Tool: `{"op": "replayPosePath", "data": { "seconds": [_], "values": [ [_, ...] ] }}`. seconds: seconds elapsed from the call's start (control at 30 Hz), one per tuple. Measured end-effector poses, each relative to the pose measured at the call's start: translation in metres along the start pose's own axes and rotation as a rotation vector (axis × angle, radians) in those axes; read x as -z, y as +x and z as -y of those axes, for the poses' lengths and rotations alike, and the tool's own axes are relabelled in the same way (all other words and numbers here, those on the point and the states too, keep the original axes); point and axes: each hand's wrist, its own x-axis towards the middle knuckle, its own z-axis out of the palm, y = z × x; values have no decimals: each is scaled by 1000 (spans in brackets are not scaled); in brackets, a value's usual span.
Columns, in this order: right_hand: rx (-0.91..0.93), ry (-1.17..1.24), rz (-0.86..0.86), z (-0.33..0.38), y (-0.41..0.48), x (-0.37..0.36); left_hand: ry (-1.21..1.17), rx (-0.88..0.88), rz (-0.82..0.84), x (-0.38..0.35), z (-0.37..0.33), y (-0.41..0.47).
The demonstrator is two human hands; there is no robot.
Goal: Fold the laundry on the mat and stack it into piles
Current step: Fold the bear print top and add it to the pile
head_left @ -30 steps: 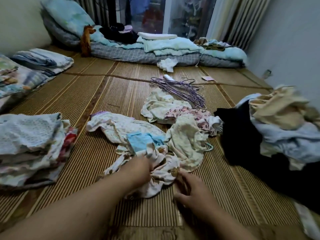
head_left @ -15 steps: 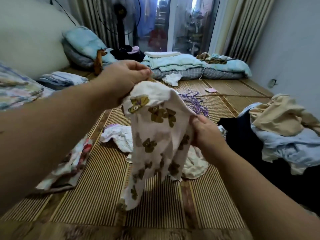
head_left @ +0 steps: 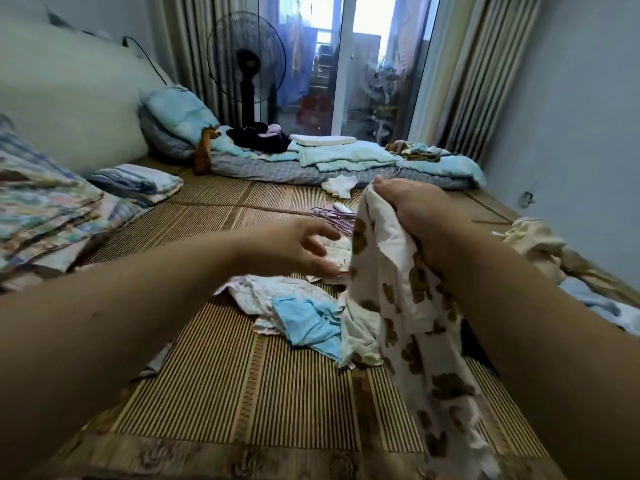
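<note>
My right hand (head_left: 415, 216) holds up a white garment with brown bear prints (head_left: 398, 313) by its top edge; the cloth hangs down to the woven mat (head_left: 249, 386). My left hand (head_left: 294, 247) hovers just left of the garment with fingers spread, its fingertips close to the cloth's edge, gripping nothing. Under both hands lies a loose heap of unfolded laundry (head_left: 277, 296), white pieces with a light blue one (head_left: 308, 323) on top.
Folded patterned piles (head_left: 45, 209) sit at the left edge, with a striped folded pile (head_left: 138, 181) behind. Purple hangers (head_left: 332, 218) lie mid-mat. An unfolded beige and blue heap (head_left: 540, 244) is at the right. Bedding (head_left: 346, 157) and a standing fan (head_left: 247, 64) are at the back.
The left hand has let go of the bear-print garment and dropped lower. The right hand has moved up to hold the garment's top edge, shifting it to the right.
</note>
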Motion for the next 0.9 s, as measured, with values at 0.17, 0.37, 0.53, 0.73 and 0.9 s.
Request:
{"op": "replayPosePath", "data": {
  "seconds": [0.17, 0.37, 0.53, 0.73, 0.9],
  "values": [
    [-128, 150, 124, -4, -7, 11, 16, -143, -98, -53, -23, 10],
    [-182, 191, 273, -7, -22, 35, -254, -119, -302, -62, -31, 23],
    [223, -690, 7, -17, -38, 43, -230, -126, -377, -38, -29, 23],
    [303, -1163, -23, -56, -26, 30, -78, -59, -387, -14, -31, 18],
    [200, -979, -31, -62, -10, 39, 259, -15, -215, -12, -23, 5]
  ]
}}
